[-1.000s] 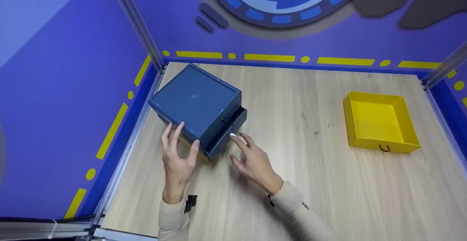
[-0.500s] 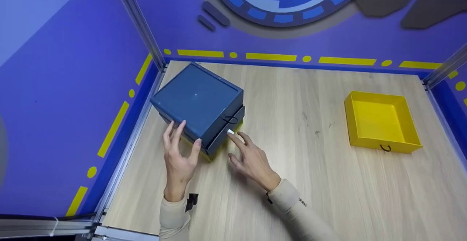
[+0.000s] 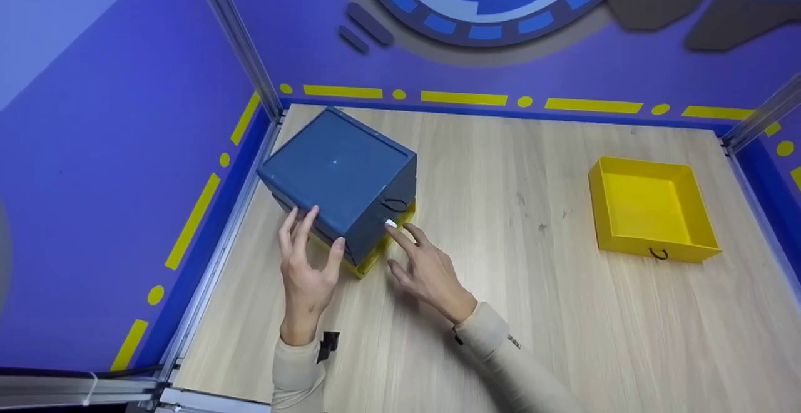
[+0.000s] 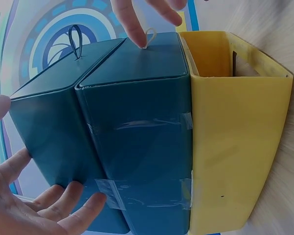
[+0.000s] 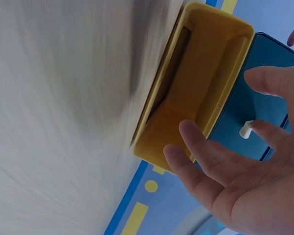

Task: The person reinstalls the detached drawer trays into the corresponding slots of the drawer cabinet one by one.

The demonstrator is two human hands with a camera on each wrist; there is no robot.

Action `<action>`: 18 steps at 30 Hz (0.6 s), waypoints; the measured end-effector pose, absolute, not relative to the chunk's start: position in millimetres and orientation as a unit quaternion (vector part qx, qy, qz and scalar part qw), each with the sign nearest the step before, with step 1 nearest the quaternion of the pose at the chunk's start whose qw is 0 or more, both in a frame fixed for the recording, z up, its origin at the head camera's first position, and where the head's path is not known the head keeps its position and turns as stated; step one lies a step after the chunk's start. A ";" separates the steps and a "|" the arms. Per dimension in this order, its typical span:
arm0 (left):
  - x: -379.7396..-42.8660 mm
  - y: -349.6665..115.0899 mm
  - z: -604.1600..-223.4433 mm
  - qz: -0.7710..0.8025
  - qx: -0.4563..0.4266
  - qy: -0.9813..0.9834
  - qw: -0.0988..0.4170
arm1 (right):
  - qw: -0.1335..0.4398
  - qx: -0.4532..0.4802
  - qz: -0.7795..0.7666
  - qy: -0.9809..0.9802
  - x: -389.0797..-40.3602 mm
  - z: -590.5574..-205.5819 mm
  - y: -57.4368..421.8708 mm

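Smooth blue-violet panels (image 3: 144, 119) with yellow dashes and dots, joined by a metal post (image 3: 234, 37), wall in a pale wood-grain tabletop (image 3: 538, 325). At left, the person's left hand (image 3: 308, 275), fingers spread and relaxed, rests its fingertips against the side of a matte, dark blue upper box (image 3: 338, 169), hiding part of that side from the head view. This squarish box carries a thin black loop (image 4: 80, 41) and sits on a lower blue box (image 4: 137, 127), with wrinkled clear tape (image 4: 110, 193) across their seam; beneath both is a hollow, open-fronted yellow shell (image 4: 239, 147). Just right, the right hand (image 3: 432, 275), loosely extended, touches a small white tab (image 5: 245, 129) on the lower box's front with one finger, partly covering that face. Well apart at far right lies a shallow, open-topped yellow drawer (image 3: 626, 246) with a black loop handle (image 3: 659, 257).
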State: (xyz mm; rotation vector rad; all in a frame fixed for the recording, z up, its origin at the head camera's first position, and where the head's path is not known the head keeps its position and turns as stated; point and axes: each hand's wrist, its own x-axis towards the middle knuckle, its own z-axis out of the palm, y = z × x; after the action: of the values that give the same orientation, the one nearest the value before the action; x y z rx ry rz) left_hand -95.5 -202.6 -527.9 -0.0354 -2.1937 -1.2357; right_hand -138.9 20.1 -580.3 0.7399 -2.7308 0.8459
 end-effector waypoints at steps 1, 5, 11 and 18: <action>-95.5 -202.7 -528.2 -0.465 -0.015 -0.830 0.307 | 0.094 0.249 0.285 -0.921 -138.4 -580.7 20.3; -96.0 -202.4 -529.2 -0.456 -0.020 -0.834 0.311 | 0.089 0.252 0.289 -0.919 -135.8 -581.6 22.6; -95.9 -201.5 -529.0 -0.459 -0.011 -0.833 0.308 | 0.080 0.254 0.316 -0.910 -132.8 -580.6 30.7; -96.5 -201.9 -529.3 -0.462 -0.013 -0.832 0.308 | 0.089 0.222 0.333 -0.912 -135.1 -580.8 49.2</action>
State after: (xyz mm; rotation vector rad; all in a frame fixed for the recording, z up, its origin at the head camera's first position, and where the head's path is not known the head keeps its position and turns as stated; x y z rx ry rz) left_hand -96.5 -201.9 -529.3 -0.0339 -2.1994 -1.2216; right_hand -135.1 49.2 -580.8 0.6607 -2.7137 0.9896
